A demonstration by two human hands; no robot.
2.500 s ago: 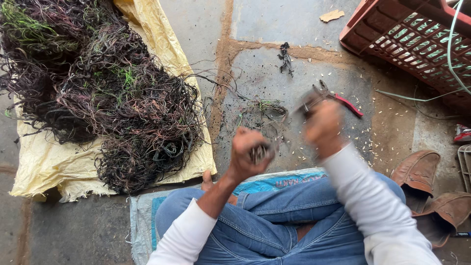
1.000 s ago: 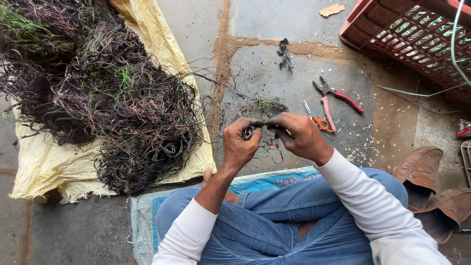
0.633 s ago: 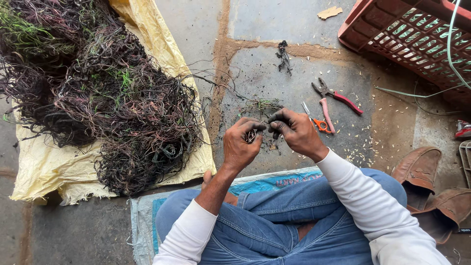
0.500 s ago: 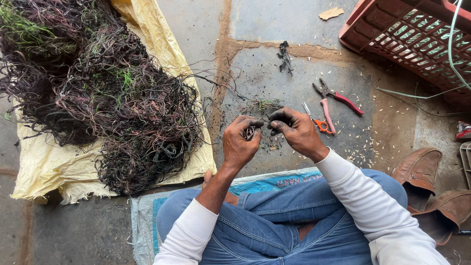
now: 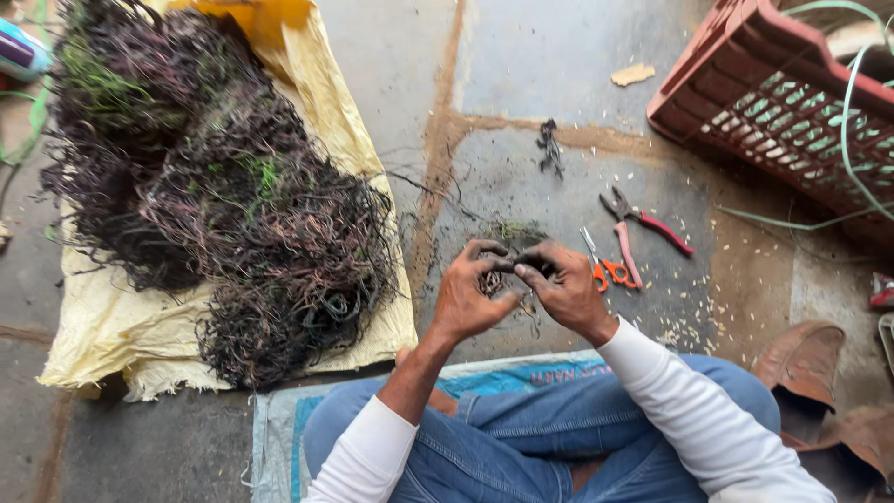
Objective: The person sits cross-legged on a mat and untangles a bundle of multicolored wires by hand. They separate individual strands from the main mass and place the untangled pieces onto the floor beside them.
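Seated on the concrete floor (image 5: 559, 74), we work a small tangle of dark stems (image 5: 507, 272) between both hands, just above the ground and in front of our knees. The left hand (image 5: 470, 298) and right hand (image 5: 563, 289) meet fingertip to fingertip, fingers curled and pinching the tangle from either side. The little bundle runs roughly left to right between the two grips, though its ends are buried under our fingers and we cannot make out which way it points.

Just right of the right hand lie orange-handled scissors (image 5: 605, 268), and beyond them red-handled pliers (image 5: 647, 224), blades and jaws aimed away from us. A large heap of purplish vines (image 5: 223, 196) covers a yellow sack (image 5: 102, 326) to the left. A red plastic crate (image 5: 782, 102) sits at the upper right, cut off by the edge, with a green strap (image 5: 852, 130) trailing over it. Worn brown sandals (image 5: 810, 373) rest at the right. Our jeans hide most of the blue mat (image 5: 503, 377) beneath us.
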